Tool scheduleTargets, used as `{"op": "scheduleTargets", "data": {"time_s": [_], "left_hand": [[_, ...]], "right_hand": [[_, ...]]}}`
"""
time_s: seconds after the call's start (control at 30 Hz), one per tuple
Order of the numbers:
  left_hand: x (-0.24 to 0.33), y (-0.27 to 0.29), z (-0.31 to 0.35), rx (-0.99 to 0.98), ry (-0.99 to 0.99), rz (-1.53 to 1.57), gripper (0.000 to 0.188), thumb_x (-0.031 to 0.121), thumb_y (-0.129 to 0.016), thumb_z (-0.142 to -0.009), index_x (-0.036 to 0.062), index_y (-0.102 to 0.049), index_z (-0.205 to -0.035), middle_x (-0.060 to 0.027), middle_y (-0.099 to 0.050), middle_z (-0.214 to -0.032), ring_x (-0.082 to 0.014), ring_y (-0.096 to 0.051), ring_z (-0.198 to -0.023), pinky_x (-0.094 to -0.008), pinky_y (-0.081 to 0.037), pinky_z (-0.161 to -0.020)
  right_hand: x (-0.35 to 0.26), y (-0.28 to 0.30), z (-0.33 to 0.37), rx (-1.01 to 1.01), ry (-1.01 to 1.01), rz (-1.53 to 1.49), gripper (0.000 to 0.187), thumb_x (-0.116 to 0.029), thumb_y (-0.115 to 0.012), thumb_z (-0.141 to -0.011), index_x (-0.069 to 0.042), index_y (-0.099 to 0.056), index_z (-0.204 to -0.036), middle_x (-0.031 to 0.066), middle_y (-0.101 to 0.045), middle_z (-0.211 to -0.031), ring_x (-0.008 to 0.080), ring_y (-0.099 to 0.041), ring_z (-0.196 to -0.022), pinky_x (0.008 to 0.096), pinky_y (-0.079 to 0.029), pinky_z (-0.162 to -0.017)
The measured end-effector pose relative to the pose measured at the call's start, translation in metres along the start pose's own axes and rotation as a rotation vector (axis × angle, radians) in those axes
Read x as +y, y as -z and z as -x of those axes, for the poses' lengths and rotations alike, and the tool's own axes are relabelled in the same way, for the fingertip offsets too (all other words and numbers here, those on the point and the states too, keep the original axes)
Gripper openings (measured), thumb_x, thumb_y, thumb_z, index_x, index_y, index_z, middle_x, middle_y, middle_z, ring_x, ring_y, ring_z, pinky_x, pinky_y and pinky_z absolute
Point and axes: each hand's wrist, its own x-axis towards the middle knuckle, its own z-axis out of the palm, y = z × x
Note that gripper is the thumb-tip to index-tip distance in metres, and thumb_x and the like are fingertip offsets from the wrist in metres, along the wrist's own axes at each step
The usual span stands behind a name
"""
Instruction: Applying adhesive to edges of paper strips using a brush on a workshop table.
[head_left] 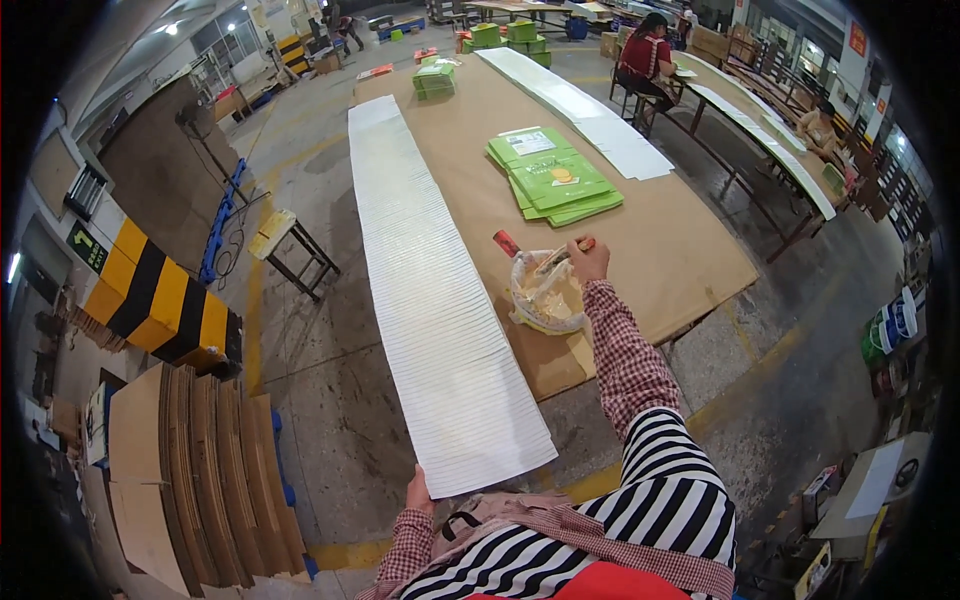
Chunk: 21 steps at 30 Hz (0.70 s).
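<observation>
A long row of overlapping white sheets (420,280) runs down the left side of a brown cardboard-covered table (680,250). My left hand (417,492) rests at the near end of that row, touching its edge. My right hand (588,262) reaches out over a bowl lined with clear plastic (545,295) holding pale paste, and grips the handle of a brush (556,260) that dips into it. A small red object (506,243) lies just beyond the bowl. A stack of green flat cartons (556,178) sits further up the table.
Stacked brown cardboard sheets (200,470) stand at the lower left beside a yellow-and-black striped post (155,300). A small stool (290,245) stands left of the table. Another white row (580,105) and more green stacks (434,78) lie farther away. Seated people (648,60) work at the right-hand tables.
</observation>
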Motion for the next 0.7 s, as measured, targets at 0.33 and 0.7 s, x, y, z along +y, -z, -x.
{"op": "scheduleTargets", "data": {"time_s": [0.33, 0.7], "left_hand": [[-0.014, 0.015, -0.018, 0.057, -0.026, 0.002, 0.055, 0.043, -0.038, -0.1, -0.0015, -0.047, -0.131, -0.0132, -0.059, -0.122, -0.027, -0.061, -0.104, -0.0389, -0.051, -0.082], [-0.007, 0.004, -0.029, -0.024, -0.019, 0.03, 0.069, 0.053, -0.031, -0.098, -0.0027, -0.04, -0.137, -0.0155, -0.05, -0.134, -0.0275, -0.053, -0.119, -0.0369, -0.046, -0.094]], "right_hand": [[0.02, -0.005, 0.031, -0.029, -0.054, -0.191, 0.013, -0.012, -0.07, -0.077, 0.0, -0.065, -0.078, 0.0044, -0.06, -0.061, 0.0113, -0.057, -0.05, 0.0254, -0.047, -0.047], [-0.02, 0.01, 0.029, -0.01, 0.263, 0.438, 0.021, -0.024, -0.07, -0.073, -0.004, -0.065, -0.078, 0.016, -0.062, -0.065, 0.0325, -0.063, -0.06, 0.0399, -0.051, -0.057]]}}
